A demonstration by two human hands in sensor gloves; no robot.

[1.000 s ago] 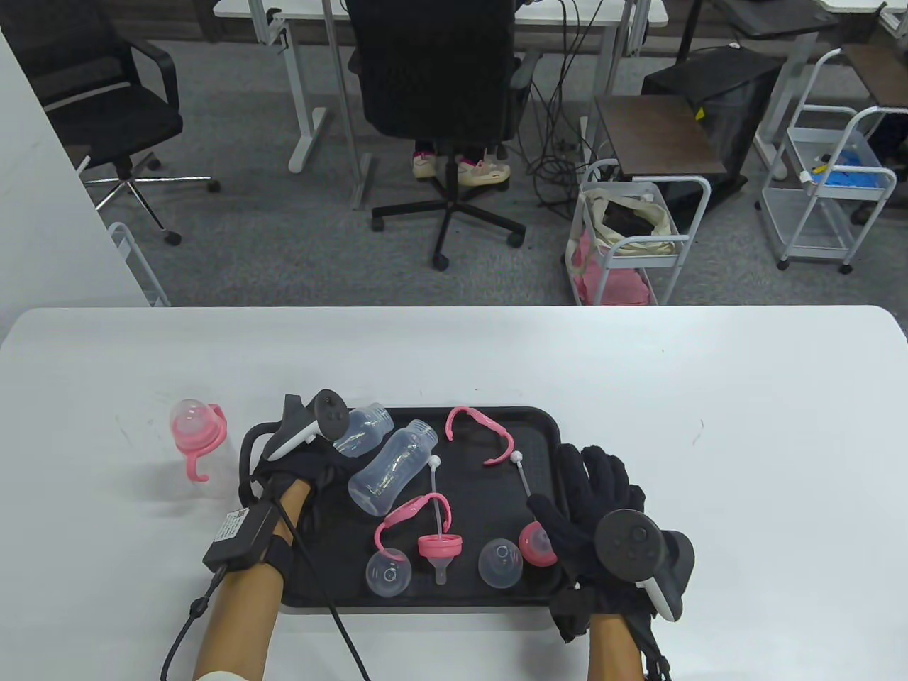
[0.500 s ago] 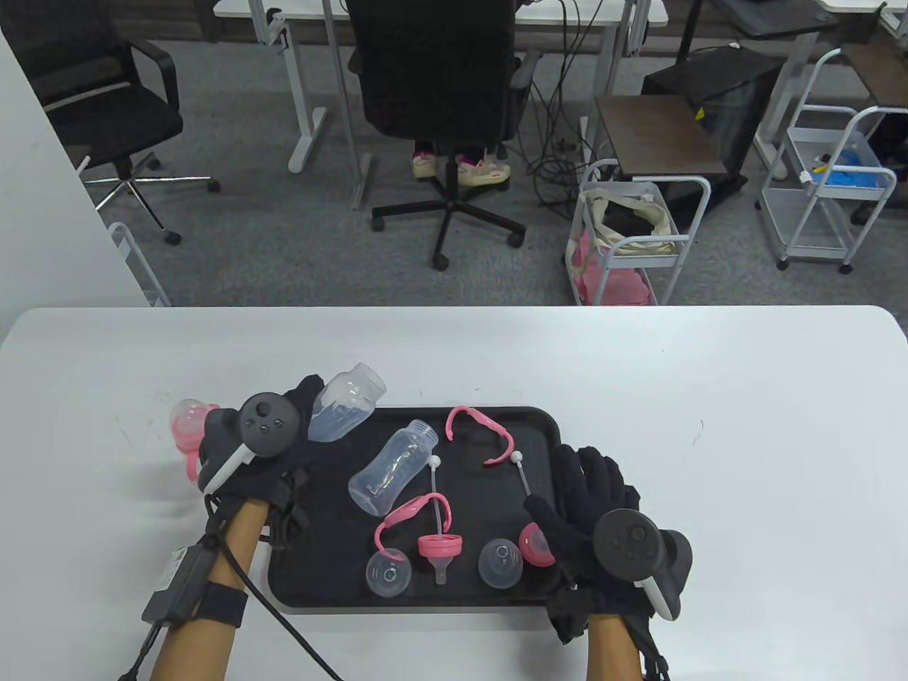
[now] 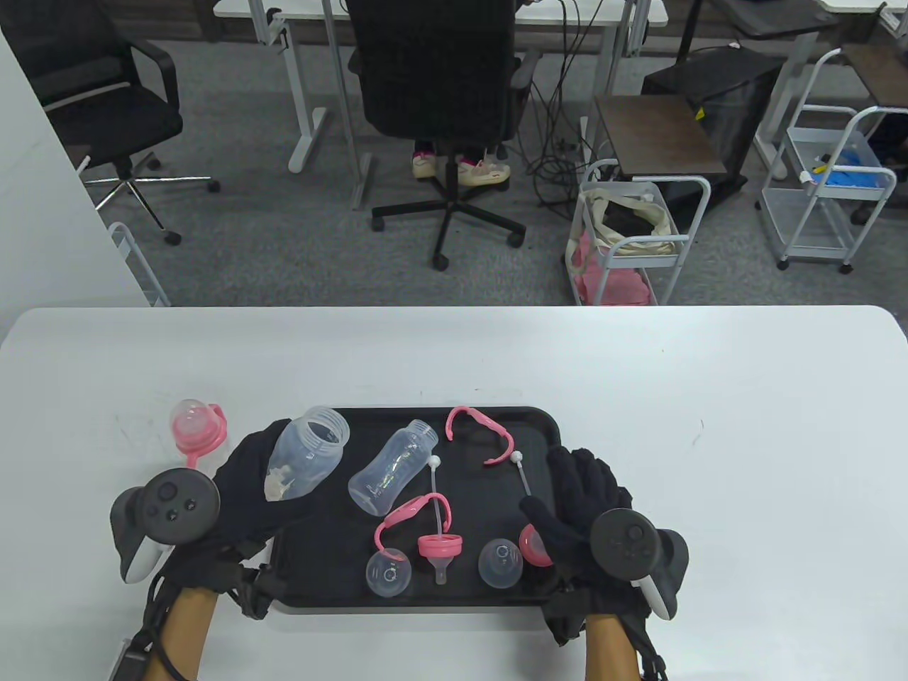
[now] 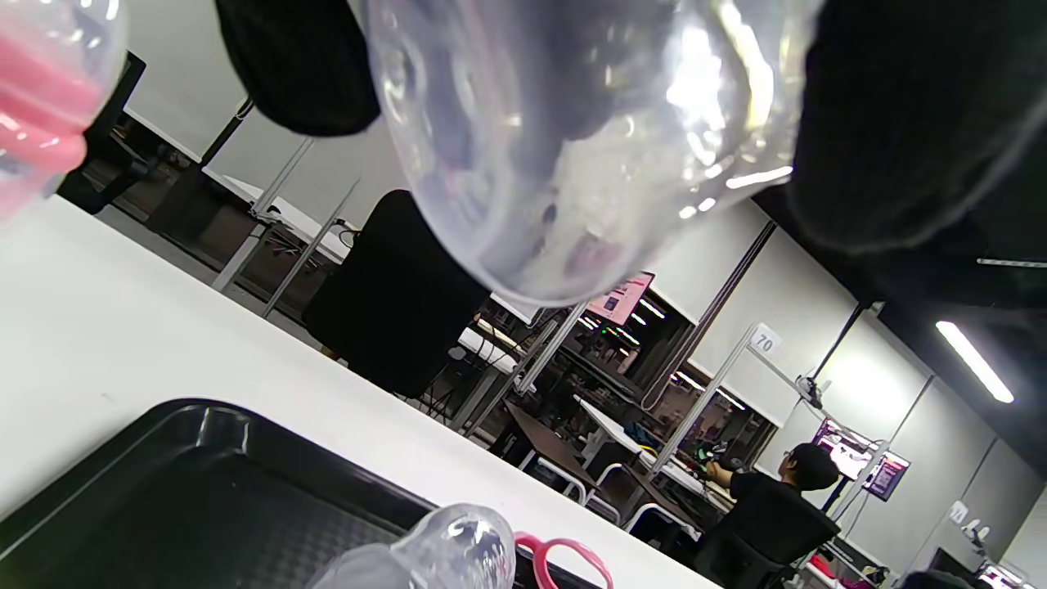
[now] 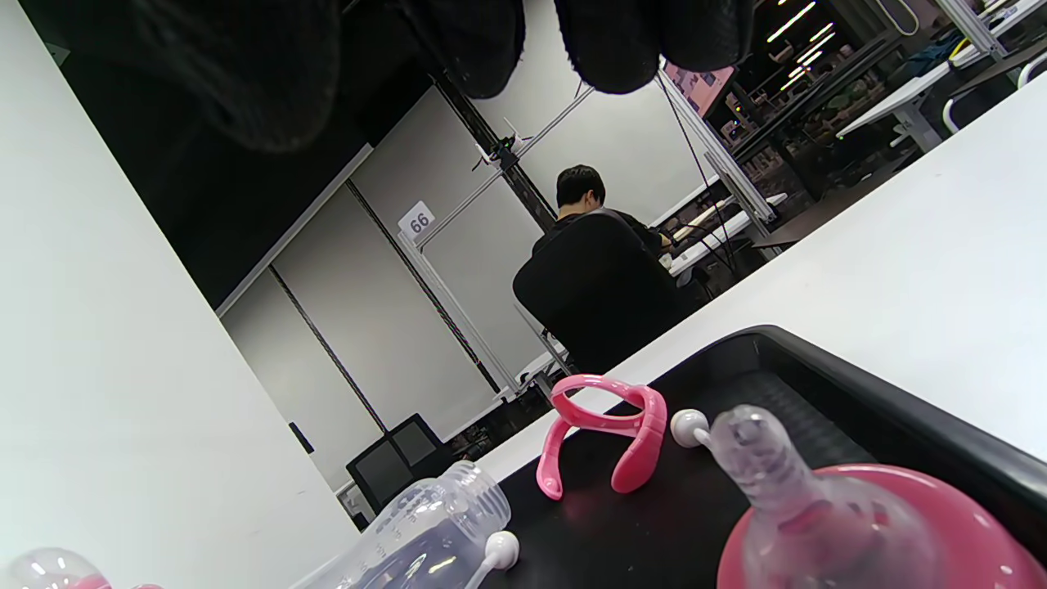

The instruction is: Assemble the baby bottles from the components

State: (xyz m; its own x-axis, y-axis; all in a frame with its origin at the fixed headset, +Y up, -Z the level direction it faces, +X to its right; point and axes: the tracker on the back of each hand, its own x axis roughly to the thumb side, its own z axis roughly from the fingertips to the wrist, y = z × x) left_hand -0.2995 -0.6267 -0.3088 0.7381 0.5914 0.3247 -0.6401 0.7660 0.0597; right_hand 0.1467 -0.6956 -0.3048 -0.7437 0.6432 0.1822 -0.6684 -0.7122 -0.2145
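Left hand: my left hand (image 3: 245, 496) sits over the tray's 9 o'clock edge, palm turned up, fingers curled round a clear bottle (image 3: 306, 454); the tracker hangs off toward 8 o'clock.
Held bottle: tilted, its open threaded mouth pointing to 1 o'clock, lifted off the tray (image 3: 539, 425).
Right hand: my right hand (image 3: 589, 504) lies at the tray's 4 o'clock corner, fingers straight and relaxed toward 12 o'clock, holding nothing, thumb just beside a pink nipple ring (image 3: 533, 545).
Second bottle: a clear bottle (image 3: 392, 468) lying on its side mid-tray, neck toward 1 o'clock.
Loose parts: pink handle (image 3: 479, 431) at 12 o'clock; two clear caps (image 3: 500, 564) along 6 o'clock.
Assembled bottle: pink-topped bottle (image 3: 195, 429) standing on the table, off the tray at 10 o'clock.
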